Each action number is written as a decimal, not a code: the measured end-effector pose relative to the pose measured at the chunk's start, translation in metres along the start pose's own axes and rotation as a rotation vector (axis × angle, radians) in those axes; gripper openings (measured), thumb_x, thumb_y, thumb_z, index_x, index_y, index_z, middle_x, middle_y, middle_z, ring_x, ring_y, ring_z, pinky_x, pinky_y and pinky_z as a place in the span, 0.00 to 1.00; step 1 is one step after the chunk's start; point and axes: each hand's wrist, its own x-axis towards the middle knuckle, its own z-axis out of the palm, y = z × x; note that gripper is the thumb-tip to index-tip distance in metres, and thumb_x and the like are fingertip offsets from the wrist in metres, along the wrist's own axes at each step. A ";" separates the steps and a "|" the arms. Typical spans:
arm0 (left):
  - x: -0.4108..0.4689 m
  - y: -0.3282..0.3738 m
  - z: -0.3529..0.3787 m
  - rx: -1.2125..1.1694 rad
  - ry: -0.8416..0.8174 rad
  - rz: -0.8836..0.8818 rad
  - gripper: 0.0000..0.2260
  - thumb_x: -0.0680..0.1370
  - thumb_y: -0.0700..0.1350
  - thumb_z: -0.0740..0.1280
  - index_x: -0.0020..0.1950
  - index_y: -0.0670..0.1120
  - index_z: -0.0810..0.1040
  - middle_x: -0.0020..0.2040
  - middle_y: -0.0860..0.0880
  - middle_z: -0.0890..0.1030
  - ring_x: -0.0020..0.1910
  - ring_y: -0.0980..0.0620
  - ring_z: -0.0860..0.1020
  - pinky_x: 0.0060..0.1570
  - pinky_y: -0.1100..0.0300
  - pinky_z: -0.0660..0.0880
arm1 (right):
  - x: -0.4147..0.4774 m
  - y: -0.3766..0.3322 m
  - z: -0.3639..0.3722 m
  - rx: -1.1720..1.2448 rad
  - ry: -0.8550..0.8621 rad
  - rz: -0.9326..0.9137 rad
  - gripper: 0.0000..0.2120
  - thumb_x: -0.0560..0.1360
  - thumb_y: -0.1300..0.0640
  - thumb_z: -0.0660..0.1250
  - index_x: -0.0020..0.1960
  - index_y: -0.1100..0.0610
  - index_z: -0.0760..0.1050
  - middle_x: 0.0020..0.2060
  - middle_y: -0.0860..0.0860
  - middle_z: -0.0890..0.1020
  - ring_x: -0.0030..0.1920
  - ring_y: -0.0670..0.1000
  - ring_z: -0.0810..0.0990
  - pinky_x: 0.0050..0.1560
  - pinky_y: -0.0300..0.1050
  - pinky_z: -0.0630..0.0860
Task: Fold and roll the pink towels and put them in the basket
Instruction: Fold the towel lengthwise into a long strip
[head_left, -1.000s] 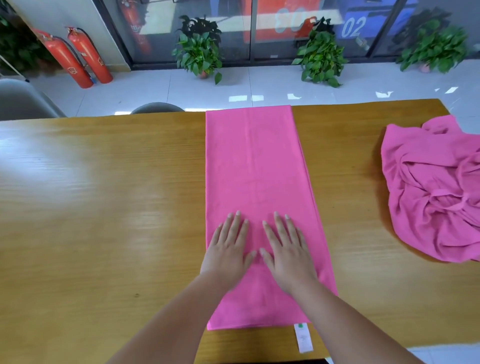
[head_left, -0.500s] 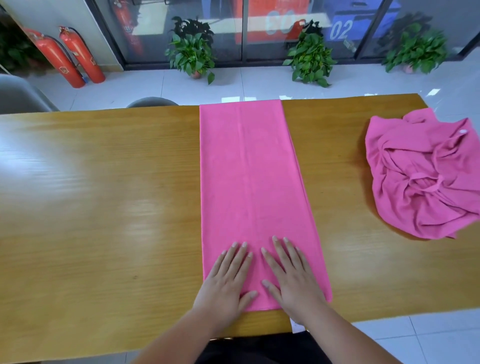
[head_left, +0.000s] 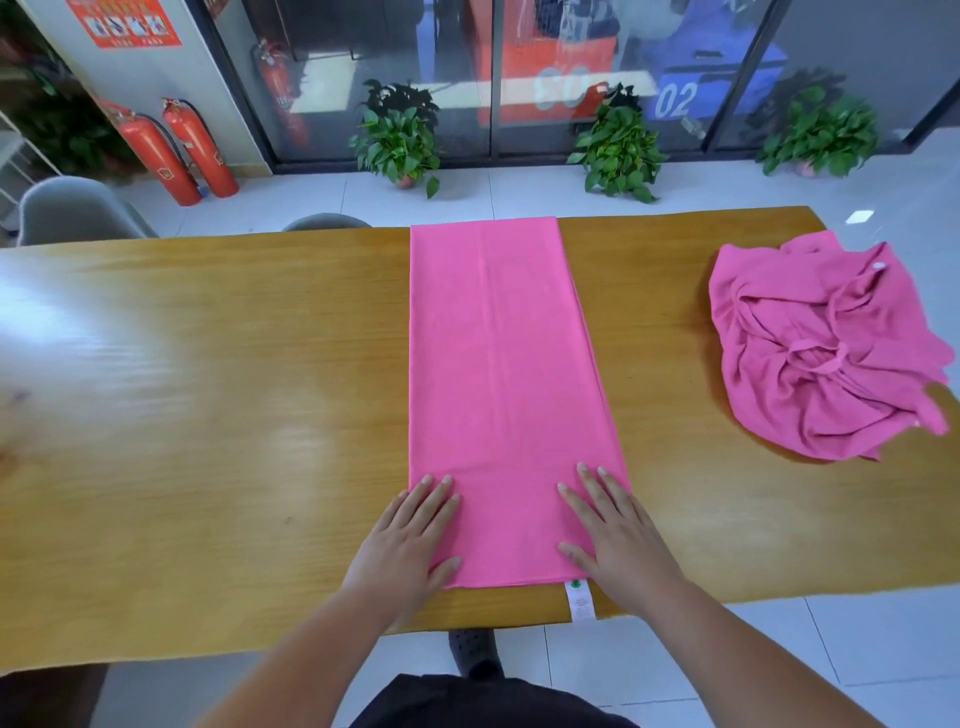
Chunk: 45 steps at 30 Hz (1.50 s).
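- Folded pink towel (head_left: 504, 364): a long narrow strip lying flat across the middle of the counter (head_left: 208, 389), running from the far edge almost to the near edge. The surface is smooth, and stacked layers show along its right side.
- White label (head_left: 580, 600): sticks out from the strip's near right corner and lies on the wood up to the counter's front edge.
- Left grip (head_left: 410, 545): palm down, fingers straight and close together on the strip's near left corner, with the heel of the hand on bare wood. It is released and pressing flat, grasping nothing.
- Right grip (head_left: 618, 540): palm down, fingers straight and slightly spread on the strip's near right corner, just beside the label. It is released and pressing flat, grasping nothing.
- Crumpled pink towel (head_left: 821, 353): a loose, unfolded heap at the counter's right end, well apart from the strip.
- Counter: long, of glossy yellow-brown wood.
- Beyond the counter: a grey chair (head_left: 72, 210) at far left, two red fire extinguishers (head_left: 176, 153) by a pillar, and three potted plants (head_left: 397, 140) along a glass wall on the white tiled floor (head_left: 519, 189).
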 end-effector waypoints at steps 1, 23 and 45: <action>0.001 0.003 -0.003 0.005 -0.003 -0.027 0.36 0.85 0.68 0.48 0.87 0.53 0.42 0.87 0.54 0.38 0.85 0.51 0.36 0.83 0.48 0.40 | 0.002 -0.001 -0.003 0.001 -0.017 0.014 0.38 0.83 0.29 0.49 0.85 0.40 0.35 0.83 0.45 0.30 0.83 0.51 0.29 0.84 0.55 0.45; -0.069 0.057 -0.009 -0.066 -0.226 -0.264 0.42 0.83 0.64 0.61 0.87 0.50 0.40 0.86 0.54 0.37 0.86 0.53 0.42 0.84 0.48 0.52 | -0.084 -0.023 0.010 0.176 -0.061 0.050 0.29 0.86 0.39 0.54 0.84 0.44 0.57 0.85 0.46 0.54 0.82 0.54 0.53 0.78 0.58 0.66; -0.010 -0.041 -0.068 -0.119 -0.155 -0.242 0.34 0.83 0.61 0.64 0.86 0.55 0.54 0.87 0.49 0.51 0.85 0.44 0.54 0.79 0.44 0.63 | 0.000 -0.098 -0.043 0.221 -0.161 0.057 0.35 0.84 0.38 0.62 0.85 0.47 0.55 0.85 0.52 0.55 0.83 0.60 0.56 0.81 0.60 0.60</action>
